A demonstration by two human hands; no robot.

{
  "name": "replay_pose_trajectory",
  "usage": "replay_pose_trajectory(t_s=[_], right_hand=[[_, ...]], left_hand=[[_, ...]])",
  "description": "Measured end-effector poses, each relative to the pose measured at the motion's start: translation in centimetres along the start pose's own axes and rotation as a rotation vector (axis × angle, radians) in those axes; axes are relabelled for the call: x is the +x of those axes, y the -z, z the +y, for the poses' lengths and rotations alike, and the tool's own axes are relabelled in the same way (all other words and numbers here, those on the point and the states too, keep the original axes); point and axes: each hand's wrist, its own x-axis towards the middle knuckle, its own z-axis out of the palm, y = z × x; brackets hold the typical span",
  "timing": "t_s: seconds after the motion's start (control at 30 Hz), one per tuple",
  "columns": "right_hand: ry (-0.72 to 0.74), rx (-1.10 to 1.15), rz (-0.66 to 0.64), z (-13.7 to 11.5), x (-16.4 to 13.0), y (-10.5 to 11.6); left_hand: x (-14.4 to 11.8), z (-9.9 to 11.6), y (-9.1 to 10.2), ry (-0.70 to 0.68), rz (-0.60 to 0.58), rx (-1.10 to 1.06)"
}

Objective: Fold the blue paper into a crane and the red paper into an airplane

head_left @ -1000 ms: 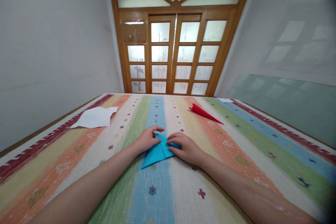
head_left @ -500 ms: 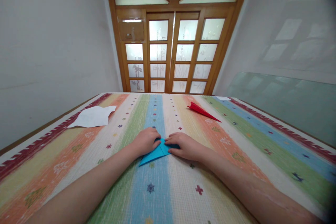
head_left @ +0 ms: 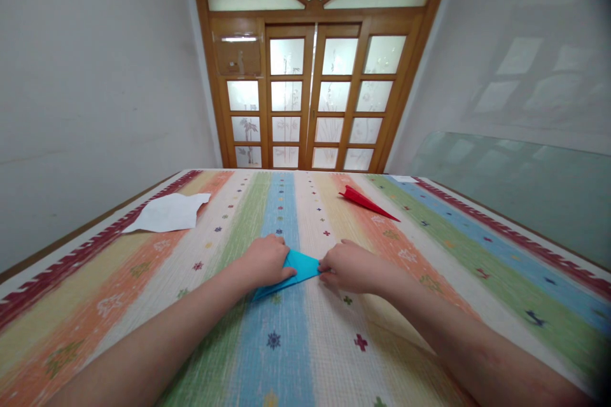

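Observation:
A folded sheet of blue paper lies on the striped tablecloth in front of me, its right end narrowing to a point. My left hand is closed on its left part, thumb on top and the other fingers along the far edge. At the right tip, my right hand pinches the paper between thumb and fingers. The left hand covers part of the folds. Beyond my right hand rests a red folded paper dart, touched by neither hand.
A white sheet of paper with an uneven edge lies at the far left of the table. Another small white piece is near the far right edge. The striped tablecloth covers the table; wooden doors stand behind it.
My right hand has shifted right, from lying over the paper to pinching its tip. More of the blue paper shows between my hands. The left hand has moved slightly left.

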Motion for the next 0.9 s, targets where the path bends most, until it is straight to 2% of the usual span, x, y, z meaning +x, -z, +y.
replay_pose_trajectory(t_s=[0.1,0.4,0.6,0.77,0.9], right_hand=[[-0.001,-0.096,-0.076,-0.4,-0.2,0.6],[-0.145,-0.176,-0.065,0.1,0.0,0.5],[-0.31,-0.182,0.052,3.2,1.2,-1.6],[-0.317,-0.117,0.176,4.5,2.0,-4.1],[-0.273,-0.034,0.236,4.4,2.4,-5.0]], left_hand=[[0.0,0.4,0.2,0.038,0.013,-0.041],[0.0,0.2,0.1,0.038,-0.005,-0.01],[0.2,-1.1,0.2,0.004,-0.007,-0.164],[0.7,-3.4,1.0,-0.042,-0.085,-0.192],[0.8,-3.5,1.6,-0.064,-0.124,-0.122]])
